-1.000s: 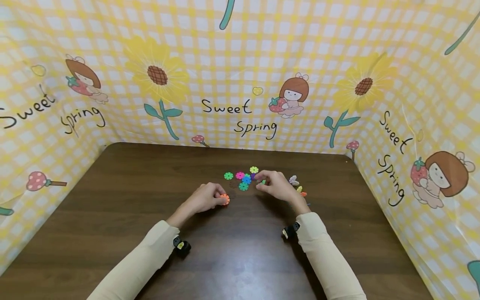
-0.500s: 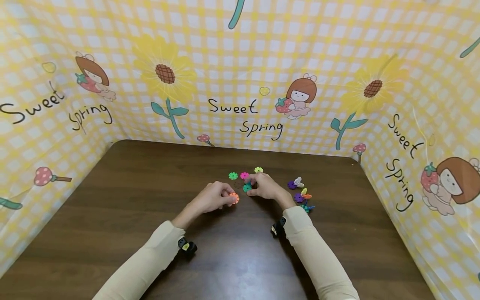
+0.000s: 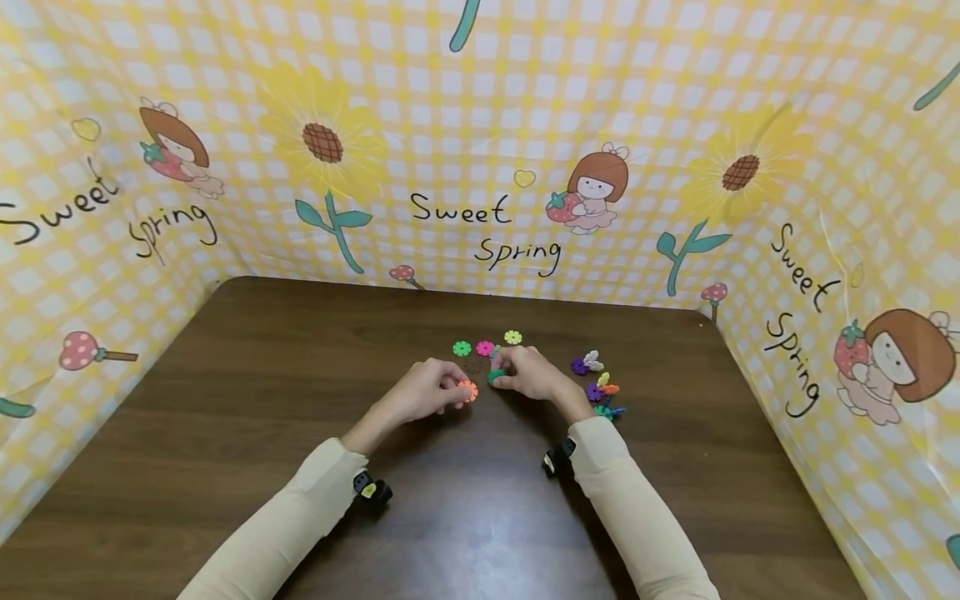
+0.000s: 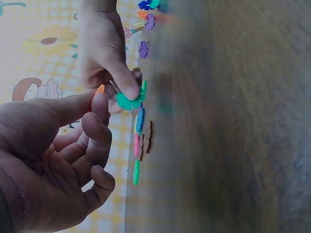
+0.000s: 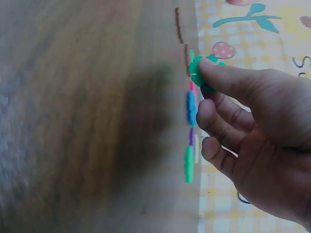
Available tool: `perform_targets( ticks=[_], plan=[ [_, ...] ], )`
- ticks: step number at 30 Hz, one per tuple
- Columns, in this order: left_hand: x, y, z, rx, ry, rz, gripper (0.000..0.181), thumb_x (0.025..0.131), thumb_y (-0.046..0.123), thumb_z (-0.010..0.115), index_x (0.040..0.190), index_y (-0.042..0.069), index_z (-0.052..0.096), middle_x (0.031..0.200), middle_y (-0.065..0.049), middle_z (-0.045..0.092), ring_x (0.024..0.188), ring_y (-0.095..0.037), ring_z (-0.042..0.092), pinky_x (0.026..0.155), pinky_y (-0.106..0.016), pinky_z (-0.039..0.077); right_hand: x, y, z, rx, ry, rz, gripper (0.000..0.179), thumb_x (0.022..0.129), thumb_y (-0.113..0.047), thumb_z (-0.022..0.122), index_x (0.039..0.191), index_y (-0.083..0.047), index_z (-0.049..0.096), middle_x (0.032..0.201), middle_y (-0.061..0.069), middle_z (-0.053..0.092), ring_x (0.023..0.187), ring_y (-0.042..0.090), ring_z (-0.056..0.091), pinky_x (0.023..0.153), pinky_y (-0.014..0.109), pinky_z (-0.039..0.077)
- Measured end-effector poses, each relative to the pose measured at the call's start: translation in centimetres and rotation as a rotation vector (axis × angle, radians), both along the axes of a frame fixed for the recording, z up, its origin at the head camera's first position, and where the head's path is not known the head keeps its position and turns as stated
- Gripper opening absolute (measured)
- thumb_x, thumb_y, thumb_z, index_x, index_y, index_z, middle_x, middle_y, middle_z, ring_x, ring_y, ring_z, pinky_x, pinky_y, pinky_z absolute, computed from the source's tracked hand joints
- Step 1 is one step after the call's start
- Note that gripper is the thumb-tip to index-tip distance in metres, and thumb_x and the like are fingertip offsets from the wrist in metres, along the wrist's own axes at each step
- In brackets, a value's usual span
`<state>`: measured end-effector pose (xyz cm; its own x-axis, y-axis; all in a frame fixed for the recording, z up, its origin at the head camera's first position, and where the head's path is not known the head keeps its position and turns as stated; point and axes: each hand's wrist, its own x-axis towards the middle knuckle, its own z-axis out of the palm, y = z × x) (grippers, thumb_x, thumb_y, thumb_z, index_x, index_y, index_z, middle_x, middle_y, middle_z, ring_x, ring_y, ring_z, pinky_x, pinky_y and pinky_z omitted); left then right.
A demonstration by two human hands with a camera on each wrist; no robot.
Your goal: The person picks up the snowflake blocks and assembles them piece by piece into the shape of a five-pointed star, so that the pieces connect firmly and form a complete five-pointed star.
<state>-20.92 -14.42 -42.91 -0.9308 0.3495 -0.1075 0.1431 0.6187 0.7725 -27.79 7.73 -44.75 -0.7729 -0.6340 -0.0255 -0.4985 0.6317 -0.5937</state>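
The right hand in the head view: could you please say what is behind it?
Beyond the right hand, a yellow disc and a pink disc show. It mostly covers a blue piece and purple piece, seen in the right wrist view.

From here it looks screened off, though whether in a home or a studio I can't tell: yellow-checked "Sweet Spring" cloth [image 3: 480,108] hangs beyond the fingers [image 4: 95,128] and to either side, around a wooden tabletop [image 3: 225,433].

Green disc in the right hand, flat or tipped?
Tipped: in the right wrist view, the green disc shows its face, while the blue disc appears nearly edge-on.
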Motion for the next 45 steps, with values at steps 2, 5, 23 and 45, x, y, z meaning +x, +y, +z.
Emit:
perform_targets(
  ticks=[2, 5, 23, 45],
  plan=[
    [-0.1, -0.1, 0.0, -0.004, 0.007, 0.005, 0.015, 0.096, 0.020, 0.070, 0.104, 0.007, 0.071, 0.073, 0.002, 0.069, 0.054, -0.015, 0.058, 0.054, -0.031, 0.052, 0.2, 0.1, 0.3, -0.015, -0.001, 0.007, 0.009, 0.093, -0.015, 0.074, 0.097, -0.012, 0.066, 0.085, -0.006, 0.067, 0.082, 0.010, 0.061, 0.080, 0.032, 0.049],
    [-0.1, -0.2, 0.0, -0.006, 0.016, 0.014, 0.013, 0.096, 0.016, 0.068, 0.105, 0.007, 0.071, 0.074, 0.001, 0.069, 0.054, -0.016, 0.057, 0.054, -0.030, 0.051, 0.5, 0.1, 0.7, -0.052, -0.006, 0.031, 0.008, 0.093, -0.017, 0.073, 0.095, -0.013, 0.067, 0.086, -0.006, 0.068, 0.083, 0.009, 0.062, 0.078, 0.029, 0.050],
    [-0.2, -0.2, 0.2, 0.066, -0.002, -0.002, 0.015, 0.100, 0.011, 0.062, 0.109, 0.003, 0.071, 0.080, -0.006, 0.073, 0.054, -0.014, 0.054, 0.054, -0.029, 0.048, 2.3, 0.7, 2.1, -0.154, -0.033, 0.159, 0.008, 0.096, -0.019, 0.069, 0.090, -0.015, 0.067, 0.080, 0.015, 0.069, 0.060, 0.013, 0.055, 0.057, 0.025, 0.046],
    [-0.3, -0.1, 0.5, 0.382, -0.159, 0.051, 0.020, 0.098, 0.011, 0.065, 0.107, -0.005, 0.071, 0.086, -0.017, 0.073, 0.064, -0.015, 0.057, 0.068, -0.034, 0.050, 2.5, 0.9, 2.3, -0.332, 0.203, 0.158, 0.005, 0.093, -0.010, 0.072, 0.089, -0.008, 0.075, 0.083, 0.006, 0.072, 0.064, 0.007, 0.052, 0.058, 0.023, 0.045]
  ],
)
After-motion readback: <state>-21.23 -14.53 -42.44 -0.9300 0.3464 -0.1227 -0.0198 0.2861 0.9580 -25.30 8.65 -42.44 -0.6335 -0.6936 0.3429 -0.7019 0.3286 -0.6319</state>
